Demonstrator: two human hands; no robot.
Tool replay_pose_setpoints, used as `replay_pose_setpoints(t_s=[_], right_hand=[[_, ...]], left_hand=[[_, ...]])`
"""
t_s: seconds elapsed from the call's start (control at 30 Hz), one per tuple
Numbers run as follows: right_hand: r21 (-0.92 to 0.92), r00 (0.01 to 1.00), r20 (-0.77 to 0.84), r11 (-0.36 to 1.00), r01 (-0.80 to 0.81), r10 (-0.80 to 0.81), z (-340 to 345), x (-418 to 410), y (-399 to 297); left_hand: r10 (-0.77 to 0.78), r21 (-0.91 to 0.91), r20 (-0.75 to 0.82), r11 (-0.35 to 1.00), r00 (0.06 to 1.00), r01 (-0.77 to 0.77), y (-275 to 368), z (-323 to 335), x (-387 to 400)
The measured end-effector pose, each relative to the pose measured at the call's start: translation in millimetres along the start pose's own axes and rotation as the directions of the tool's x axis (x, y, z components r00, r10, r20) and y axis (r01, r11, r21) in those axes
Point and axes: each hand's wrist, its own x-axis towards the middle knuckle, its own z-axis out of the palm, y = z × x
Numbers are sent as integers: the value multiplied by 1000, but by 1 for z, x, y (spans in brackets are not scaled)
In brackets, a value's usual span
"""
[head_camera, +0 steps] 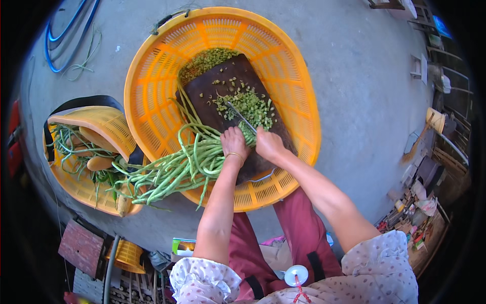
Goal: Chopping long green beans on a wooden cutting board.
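Observation:
My left hand (234, 143) presses on a thick bunch of long green beans (182, 167), which lies across the cutting board's left side and hangs over the basket rim. My right hand (269, 144), just to its right, is closed around a knife whose blade (243, 117) points up and left over the board. Chopped bean pieces (252, 106) are heaped around the blade. The dark cutting board (212, 89) sits tilted in a large orange plastic basket (303, 91). More cut pieces (209, 60) lie in the basket beyond the board's far edge. The knife's handle is hidden in my fist.
A smaller yellow basket (72, 193) at left holds long beans, green peppers and yellowish-brown vegetables (99, 163). A blue hose (47, 49) lies on the concrete floor (353, 95) at upper left. Assorted household clutter (414, 212) lines the right side.

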Motion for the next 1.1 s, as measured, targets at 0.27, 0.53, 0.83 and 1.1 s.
replay_pose_setpoints(t_s=[0.27, 0.53, 0.83, 1.1], right_hand=[[34, 995, 34, 995, -93, 92, -5, -77, -22], [-73, 991, 118, 996, -48, 57, -13, -69, -24], [-63, 998, 69, 998, -7, 11, 15, 9, -10], [-51, 986, 135, 993, 105, -97, -32, -23, -18]], left_hand=[[-39, 102, 126, 994, 991, 26, -1, -12, -1], [-92, 336, 256, 942, 962, 0, -4, -20, -14], [-29, 148, 128, 989, 991, 10, -8, -5, -9], [-86, 163, 148, 985, 985, 61, -19, -6, -13]])
